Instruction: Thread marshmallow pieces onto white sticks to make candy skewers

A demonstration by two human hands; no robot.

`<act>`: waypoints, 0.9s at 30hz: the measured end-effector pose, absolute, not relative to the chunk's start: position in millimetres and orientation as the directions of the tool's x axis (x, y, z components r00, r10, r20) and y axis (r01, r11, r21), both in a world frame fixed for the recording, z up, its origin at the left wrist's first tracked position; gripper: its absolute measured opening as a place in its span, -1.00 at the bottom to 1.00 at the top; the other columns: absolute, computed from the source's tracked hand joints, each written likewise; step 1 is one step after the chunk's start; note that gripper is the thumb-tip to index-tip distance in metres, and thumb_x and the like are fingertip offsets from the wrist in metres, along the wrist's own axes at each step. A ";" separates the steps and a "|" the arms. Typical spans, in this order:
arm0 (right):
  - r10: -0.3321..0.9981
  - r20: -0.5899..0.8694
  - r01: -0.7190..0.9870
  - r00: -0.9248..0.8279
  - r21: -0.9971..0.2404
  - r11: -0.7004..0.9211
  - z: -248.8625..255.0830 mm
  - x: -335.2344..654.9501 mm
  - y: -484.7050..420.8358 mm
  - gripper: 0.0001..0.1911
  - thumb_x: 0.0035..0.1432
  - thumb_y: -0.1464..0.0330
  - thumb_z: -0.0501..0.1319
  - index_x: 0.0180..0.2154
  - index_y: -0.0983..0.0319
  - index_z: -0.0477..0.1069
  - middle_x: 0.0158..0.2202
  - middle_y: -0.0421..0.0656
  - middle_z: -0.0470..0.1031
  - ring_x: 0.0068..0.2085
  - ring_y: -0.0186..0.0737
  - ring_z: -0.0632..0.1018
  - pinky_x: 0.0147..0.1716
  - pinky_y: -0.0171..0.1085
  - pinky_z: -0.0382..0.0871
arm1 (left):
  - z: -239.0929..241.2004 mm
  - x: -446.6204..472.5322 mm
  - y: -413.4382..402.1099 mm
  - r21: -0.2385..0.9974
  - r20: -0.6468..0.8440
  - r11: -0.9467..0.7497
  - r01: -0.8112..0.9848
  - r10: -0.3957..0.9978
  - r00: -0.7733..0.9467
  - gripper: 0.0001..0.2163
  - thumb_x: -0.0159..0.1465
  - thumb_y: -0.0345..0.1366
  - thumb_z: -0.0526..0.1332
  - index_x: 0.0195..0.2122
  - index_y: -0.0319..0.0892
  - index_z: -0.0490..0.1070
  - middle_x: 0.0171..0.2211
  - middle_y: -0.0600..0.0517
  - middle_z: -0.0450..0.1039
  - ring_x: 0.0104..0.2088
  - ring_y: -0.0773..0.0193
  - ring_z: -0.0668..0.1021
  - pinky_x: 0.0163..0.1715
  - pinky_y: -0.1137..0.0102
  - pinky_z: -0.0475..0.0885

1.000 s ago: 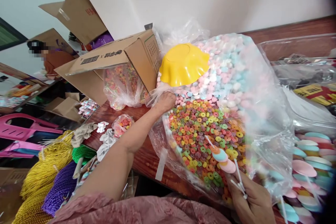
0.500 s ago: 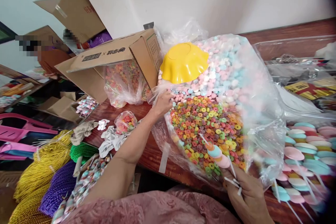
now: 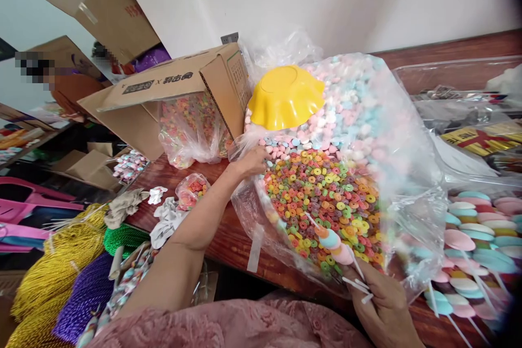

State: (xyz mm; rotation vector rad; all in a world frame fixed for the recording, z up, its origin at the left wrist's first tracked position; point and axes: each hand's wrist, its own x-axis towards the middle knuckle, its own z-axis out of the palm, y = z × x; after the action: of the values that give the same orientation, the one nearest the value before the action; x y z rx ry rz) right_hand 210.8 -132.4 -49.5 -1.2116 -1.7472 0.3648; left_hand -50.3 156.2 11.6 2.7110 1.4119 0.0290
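Note:
My right hand (image 3: 381,302) is closed round a candy skewer (image 3: 336,243) strung with an orange gummy ring and blue and pink marshmallows, its white tip bare. Several loose white sticks (image 3: 359,285) poke out of the same grip. Below the tip spreads a heap of colourful gummy rings (image 3: 318,190). My left hand (image 3: 253,162) reaches to the left edge of the pastel marshmallows (image 3: 346,103), fingers bent together among the pieces. What lies between those fingertips is hidden. Both sweets lie on clear plastic sheeting.
An upturned yellow bowl (image 3: 285,97) rests on the marshmallows. Left of it, an open cardboard box (image 3: 163,79) holds bagged gummy rings. Finished skewers (image 3: 468,244) are stacked at right. Coloured cord bundles (image 3: 61,266) lie at lower left. A person (image 3: 73,87) is in the background.
My left hand has shifted slightly, its fingers closer together at the marshmallows' edge. The skewer in my right hand has moved a little to the left. The view has turned slightly.

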 end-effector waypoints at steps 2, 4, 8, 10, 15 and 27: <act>0.838 0.543 0.568 -0.050 -0.675 0.471 -49.0 210.2 -130.9 -0.68 0.30 0.46 0.14 0.05 0.18 0.49 -0.56 -0.30 0.44 -0.67 -0.35 0.37 -0.69 -0.41 0.26 | 20.5 -49.7 164.7 0.065 -0.028 -0.544 0.836 0.837 0.547 -0.64 0.07 -0.55 0.11 -0.17 -0.21 0.59 -0.11 -0.10 0.56 -0.07 0.15 0.54 -0.02 0.37 0.41; 0.829 0.557 0.573 -0.058 -0.661 0.484 -50.5 209.4 -128.8 -0.69 0.30 0.46 0.13 0.03 0.18 0.49 -0.58 -0.32 0.41 -0.68 -0.36 0.35 -0.70 -0.42 0.24 | 26.8 -46.9 175.6 0.039 -0.044 -0.518 0.854 0.853 0.520 -0.61 0.09 -0.56 0.08 -0.13 -0.21 0.58 -0.09 -0.12 0.57 -0.07 0.13 0.55 -0.04 0.34 0.41; 0.818 0.562 0.561 -0.126 -0.640 0.526 -53.3 208.4 -125.6 -0.61 0.32 0.48 0.12 0.14 0.17 0.41 -0.57 -0.32 0.38 -0.66 -0.36 0.36 -0.67 -0.42 0.24 | 25.9 -37.7 192.3 0.010 -0.124 -0.518 0.855 0.848 0.515 -0.68 0.11 -0.50 0.15 -0.17 -0.15 0.58 -0.16 -0.09 0.61 -0.16 0.10 0.58 -0.13 0.32 0.43; 0.820 0.557 0.560 -0.133 -0.640 0.526 -52.8 209.4 -125.2 -0.59 0.32 0.49 0.11 0.17 0.16 0.38 -0.57 -0.32 0.36 -0.66 -0.36 0.36 -0.67 -0.41 0.24 | 22.4 -34.0 194.3 0.002 -0.118 -0.515 0.857 0.851 0.512 -0.73 0.11 -0.48 0.17 -0.20 -0.18 0.58 -0.16 -0.12 0.61 -0.16 0.07 0.58 -0.14 0.30 0.43; 0.828 0.554 0.557 -0.086 -0.662 0.501 -45.2 212.6 -125.5 -0.66 0.33 0.50 0.10 0.09 0.18 0.41 -0.59 -0.33 0.34 -0.66 -0.38 0.34 -0.67 -0.42 0.22 | 20.7 -30.3 178.7 0.026 0.008 -0.494 0.869 0.869 0.494 -0.82 0.09 -0.47 0.20 -0.28 -0.28 0.54 -0.20 -0.22 0.58 -0.11 -0.02 0.57 -0.09 0.21 0.43; 0.882 0.466 0.594 -0.071 -0.691 0.413 -22.3 193.7 -132.8 -0.78 0.20 0.55 0.01 -0.35 0.22 0.39 -0.61 -0.32 0.27 -0.65 -0.39 0.28 -0.63 -0.40 0.12 | 13.5 -0.1 -3.1 0.946 -0.019 0.093 -0.312 0.973 0.232 -0.72 -0.13 -0.36 0.51 -0.34 -0.20 0.59 -0.43 0.07 0.59 -0.45 0.33 0.58 -0.45 0.45 0.51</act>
State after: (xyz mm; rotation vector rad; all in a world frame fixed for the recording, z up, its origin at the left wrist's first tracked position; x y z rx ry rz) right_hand 193.7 -132.8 -22.3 -1.2817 -1.7686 0.4024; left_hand -0.1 -3.1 13.5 1.0280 0.8344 1.1400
